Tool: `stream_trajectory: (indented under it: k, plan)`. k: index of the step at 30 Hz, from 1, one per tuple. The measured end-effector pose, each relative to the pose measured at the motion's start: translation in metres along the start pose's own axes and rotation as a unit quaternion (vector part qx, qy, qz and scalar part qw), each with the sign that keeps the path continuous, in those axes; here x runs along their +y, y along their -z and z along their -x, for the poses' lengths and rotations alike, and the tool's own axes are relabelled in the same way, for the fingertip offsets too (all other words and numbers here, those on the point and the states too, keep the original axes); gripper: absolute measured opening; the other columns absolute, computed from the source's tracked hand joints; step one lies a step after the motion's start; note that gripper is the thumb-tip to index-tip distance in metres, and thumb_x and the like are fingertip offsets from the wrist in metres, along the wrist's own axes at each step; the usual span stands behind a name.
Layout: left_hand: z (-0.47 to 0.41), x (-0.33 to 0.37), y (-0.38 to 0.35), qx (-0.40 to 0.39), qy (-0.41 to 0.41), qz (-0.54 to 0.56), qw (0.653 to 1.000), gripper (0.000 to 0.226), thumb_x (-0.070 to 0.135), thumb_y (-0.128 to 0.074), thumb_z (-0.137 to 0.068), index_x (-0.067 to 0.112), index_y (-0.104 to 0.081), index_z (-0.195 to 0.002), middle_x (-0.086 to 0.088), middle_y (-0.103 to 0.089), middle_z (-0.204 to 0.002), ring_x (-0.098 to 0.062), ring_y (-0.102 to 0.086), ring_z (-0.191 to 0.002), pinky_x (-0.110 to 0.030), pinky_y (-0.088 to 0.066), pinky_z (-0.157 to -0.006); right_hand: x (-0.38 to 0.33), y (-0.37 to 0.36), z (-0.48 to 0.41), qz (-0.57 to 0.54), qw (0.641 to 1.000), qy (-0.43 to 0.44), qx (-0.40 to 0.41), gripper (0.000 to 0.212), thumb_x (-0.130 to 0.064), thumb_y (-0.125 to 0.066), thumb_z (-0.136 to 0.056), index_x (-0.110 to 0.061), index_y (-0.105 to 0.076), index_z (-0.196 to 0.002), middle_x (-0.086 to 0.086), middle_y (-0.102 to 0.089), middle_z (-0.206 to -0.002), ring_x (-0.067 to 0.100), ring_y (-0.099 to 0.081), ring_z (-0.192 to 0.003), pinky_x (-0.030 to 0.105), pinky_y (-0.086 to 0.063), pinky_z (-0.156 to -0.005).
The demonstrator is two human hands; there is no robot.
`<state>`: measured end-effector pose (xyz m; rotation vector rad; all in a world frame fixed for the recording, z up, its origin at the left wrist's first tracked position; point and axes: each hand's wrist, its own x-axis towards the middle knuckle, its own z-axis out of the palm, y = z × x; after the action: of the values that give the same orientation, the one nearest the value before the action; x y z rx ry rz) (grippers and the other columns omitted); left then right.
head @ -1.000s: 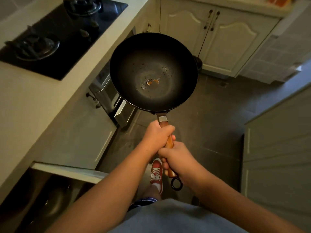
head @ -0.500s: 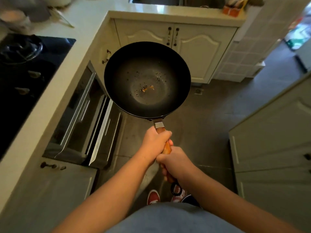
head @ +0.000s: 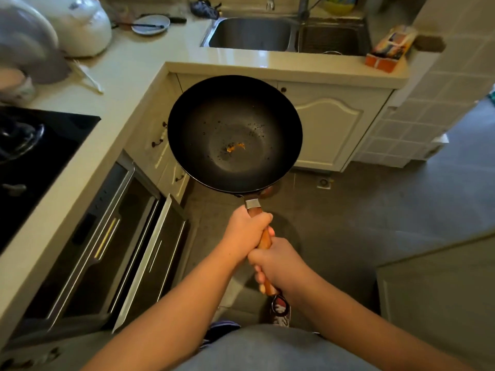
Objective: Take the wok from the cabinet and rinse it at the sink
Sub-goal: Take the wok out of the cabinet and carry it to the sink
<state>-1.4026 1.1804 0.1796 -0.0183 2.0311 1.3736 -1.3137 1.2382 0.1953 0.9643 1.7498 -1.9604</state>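
A black wok (head: pixel 214 124) with small orange food scraps at its bottom hangs level in the air before me, over the floor and in front of the white cabinet doors under the sink. Both hands grip its wooden handle: my left hand (head: pixel 245 232) nearer the pan, my right hand (head: pixel 278 266) behind it toward the handle's end ring. The steel double sink (head: pixel 249 36) lies ahead at the top of the view, set in the pale counter, with the tap (head: pixel 304 6) between its two basins.
The L-shaped counter (head: pixel 134 68) holds a white rice cooker (head: pixel 80 28), a plate (head: pixel 150 24) and a black hob (head: pixel 32 162) at left. An appliance with an open door (head: pixel 144 263) sticks out at lower left. A colourful box (head: pixel 388 50) sits right of the sink. A cabinet (head: pixel 439 303) stands at right.
The view has swung from the hob toward the sink, which has come into sight. The wok, held in both hands the same way, has travelled toward the sink counter.
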Motion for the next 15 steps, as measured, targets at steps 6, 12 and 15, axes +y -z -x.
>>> stream_trajectory:
  k: [6, 12, 15]
  plan:
    - [-0.065, 0.047, 0.007, 0.029, -0.003, 0.003, 1.0, 0.007, 0.021, -0.063, -0.089, 0.018, -0.063, -0.083, 0.006, -0.067, -0.054, -0.001, -0.065, -0.049, -0.022, -0.051, -0.053, -0.061, 0.022, -0.056, 0.018, 0.999, 0.008, -0.026, 0.012, 0.001, -0.054, -0.075, -0.009, -0.055, -0.069, 0.005, -0.049, -0.054, 0.012, -0.047, -0.039, 0.025, -0.043, -0.042]
    - [-0.143, 0.079, 0.044, 0.025, -0.007, 0.018, 1.0, 0.006, 0.021, -0.063, -0.089, 0.021, -0.06, -0.084, 0.013, -0.068, -0.051, 0.0, -0.065, -0.047, -0.012, -0.046, -0.04, -0.118, 0.012, -0.127, 0.038, 0.999, 0.005, -0.024, 0.008, -0.002, -0.056, -0.075, -0.009, -0.057, -0.071, 0.003, -0.051, -0.053, 0.013, -0.048, -0.042, 0.032, -0.045, -0.053]
    - [-0.189, 0.095, 0.069, 0.014, -0.011, 0.02, 1.0, 0.002, 0.02, -0.064, -0.088, 0.019, -0.063, -0.087, 0.007, -0.07, -0.055, -0.006, -0.069, -0.054, -0.017, -0.05, -0.047, -0.151, 0.001, -0.166, 0.022, 0.999, 0.007, -0.025, 0.008, -0.001, -0.053, -0.074, -0.008, -0.055, -0.072, 0.004, -0.049, -0.055, 0.014, -0.047, -0.044, 0.033, -0.042, -0.053]
